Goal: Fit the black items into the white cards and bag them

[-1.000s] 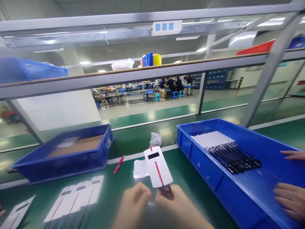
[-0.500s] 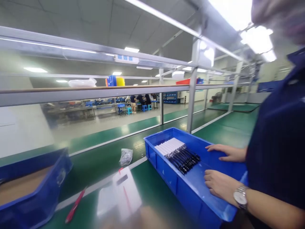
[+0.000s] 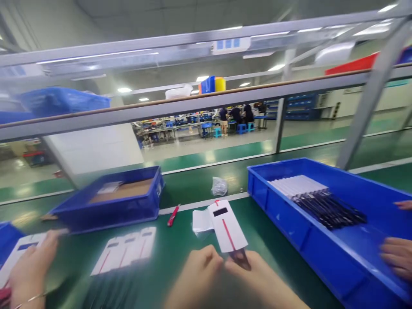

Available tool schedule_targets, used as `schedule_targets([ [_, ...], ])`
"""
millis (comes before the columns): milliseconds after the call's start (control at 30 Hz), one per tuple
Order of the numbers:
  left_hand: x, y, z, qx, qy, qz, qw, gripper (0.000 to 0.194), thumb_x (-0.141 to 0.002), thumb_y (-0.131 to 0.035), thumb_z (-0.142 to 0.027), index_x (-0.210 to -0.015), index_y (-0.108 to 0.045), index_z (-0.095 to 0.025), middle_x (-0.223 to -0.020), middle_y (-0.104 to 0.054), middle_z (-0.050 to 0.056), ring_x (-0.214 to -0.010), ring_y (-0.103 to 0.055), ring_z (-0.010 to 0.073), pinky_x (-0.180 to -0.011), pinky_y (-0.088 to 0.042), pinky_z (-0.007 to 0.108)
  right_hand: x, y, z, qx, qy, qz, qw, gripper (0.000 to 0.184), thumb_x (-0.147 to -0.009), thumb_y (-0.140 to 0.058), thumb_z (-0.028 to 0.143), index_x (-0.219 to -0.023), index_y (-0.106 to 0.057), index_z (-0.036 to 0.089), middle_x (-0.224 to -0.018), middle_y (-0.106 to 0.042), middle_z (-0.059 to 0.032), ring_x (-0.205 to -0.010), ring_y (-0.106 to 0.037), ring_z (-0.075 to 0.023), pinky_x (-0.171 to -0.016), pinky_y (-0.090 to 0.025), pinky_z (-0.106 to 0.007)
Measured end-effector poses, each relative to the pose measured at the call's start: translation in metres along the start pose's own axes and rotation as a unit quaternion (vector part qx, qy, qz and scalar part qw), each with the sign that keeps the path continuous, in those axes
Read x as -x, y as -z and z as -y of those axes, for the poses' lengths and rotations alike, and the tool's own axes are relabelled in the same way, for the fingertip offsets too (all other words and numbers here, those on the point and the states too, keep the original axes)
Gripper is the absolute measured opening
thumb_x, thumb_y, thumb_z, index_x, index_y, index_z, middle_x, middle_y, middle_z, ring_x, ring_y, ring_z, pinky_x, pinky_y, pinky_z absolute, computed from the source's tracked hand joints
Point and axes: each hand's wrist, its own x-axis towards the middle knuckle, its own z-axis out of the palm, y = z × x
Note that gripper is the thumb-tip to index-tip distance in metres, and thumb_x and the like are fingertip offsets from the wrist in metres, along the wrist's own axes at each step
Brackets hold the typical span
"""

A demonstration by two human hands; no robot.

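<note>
Towards six o'clock, our right hand (image 3: pixel 252 268) grips a white card (image 3: pixel 236 236) by its dark end (image 3: pixel 242 259), top towards eleven; our left hand (image 3: pixel 204 268) curls beside it, its hold unclear. Towards eight, a co-worker's hand (image 3: pixel 35 262) has reached another card (image 3: pixel 9 264), probably without disturbing ours.

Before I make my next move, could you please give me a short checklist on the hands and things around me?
1. White card secured: ok, the right hand grips its dark lower end.
2. Left hand free: cannot tell, its fingers are curled and blurred.
3. White packet separate from the card: cannot tell, they overlap in view.
4. Red tool away from both hands: ok, it lies beyond them.
5. Co-worker's hand away from the right-hand blue bin: not ok, it is over or in it.
</note>
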Motion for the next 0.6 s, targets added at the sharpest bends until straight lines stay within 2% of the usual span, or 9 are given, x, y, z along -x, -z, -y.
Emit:
schedule_targets([
  [100,0.008,0.006,0.010,0.036,-0.013,-0.051,0.998,0.037,-0.095,-0.049,-0.046,-0.071,-0.053,-0.017,-0.064,-0.053,-0.002,-0.064,-0.046,0.0123,-0.062,-0.032,0.024,-0.005,-0.001,-0.004,-0.008,-0.024,-0.013,1.000,0.049,-0.078,-0.067,0.067,-0.070,-0.063,0.019,-0.060,-0.049,0.0053,-0.059,-0.042,-0.0122,-0.053,-0.034,-0.023],
  [233,0.015,0.018,0.034,0.077,-0.005,-0.186,0.980,0.040,-0.098,-0.044,-0.050,-0.075,-0.053,-0.018,-0.063,-0.050,-0.003,-0.058,-0.040,0.0109,-0.058,-0.029,0.024,-0.008,-0.004,-0.022,-0.036,-0.075,-0.037,0.996,0.055,-0.079,-0.059,0.074,-0.080,-0.066,0.019,-0.054,-0.031,0.0100,-0.047,-0.022,-0.0090,-0.044,-0.018,-0.023],
  [333,0.018,0.030,0.044,0.053,-0.003,-0.288,0.956,0.041,-0.098,-0.043,-0.052,-0.075,-0.050,-0.019,-0.065,-0.050,-0.003,-0.056,-0.037,0.0106,-0.056,-0.028,0.024,-0.011,-0.006,-0.042,-0.096,-0.106,-0.091,0.986,0.053,-0.072,-0.067,0.072,-0.074,-0.063,0.019,-0.059,-0.041,0.0069,-0.047,-0.017,-0.0072,-0.043,-0.014,-0.023],
  [433,0.018,0.044,0.043,0.014,-0.008,-0.376,0.926,0.041,-0.099,-0.042,-0.053,-0.075,-0.049,-0.020,-0.069,-0.051,-0.003,-0.056,-0.038,0.0107,-0.056,-0.028,0.024,-0.014,-0.011,-0.059,-0.138,-0.121,-0.122,0.975,0.051,-0.068,-0.073,0.069,-0.070,-0.062,0.019,-0.065,-0.049,0.0030,-0.047,-0.016,-0.0053,-0.043,-0.012,-0.023],
  [500,0.016,0.052,0.039,0.006,-0.013,-0.405,0.914,0.040,-0.098,-0.041,-0.054,-0.078,-0.049,-0.020,-0.069,-0.051,-0.003,-0.056,-0.038,0.0109,-0.055,-0.028,0.024,-0.014,-0.014,-0.063,-0.140,-0.119,-0.116,0.976,0.051,-0.067,-0.073,0.069,-0.068,-0.061,0.019,-0.064,-0.049,0.0029,-0.047,-0.015,-0.0046,-0.043,-0.011,-0.023],
  [600,0.012,0.057,0.032,0.013,-0.021,-0.411,0.911,0.041,-0.098,-0.042,-0.056,-0.079,-0.050,-0.021,-0.068,-0.049,-0.004,-0.057,-0.040,0.0117,-0.056,-0.029,0.024,-0.013,-0.018,-0.056,-0.124,-0.099,-0.105,0.982,0.053,-0.070,-0.070,0.071,-0.068,-0.061,0.019,-0.060,-0.045,0.0050,-0.046,-0.014,-0.0048,-0.044,-0.010,-0.024],
])
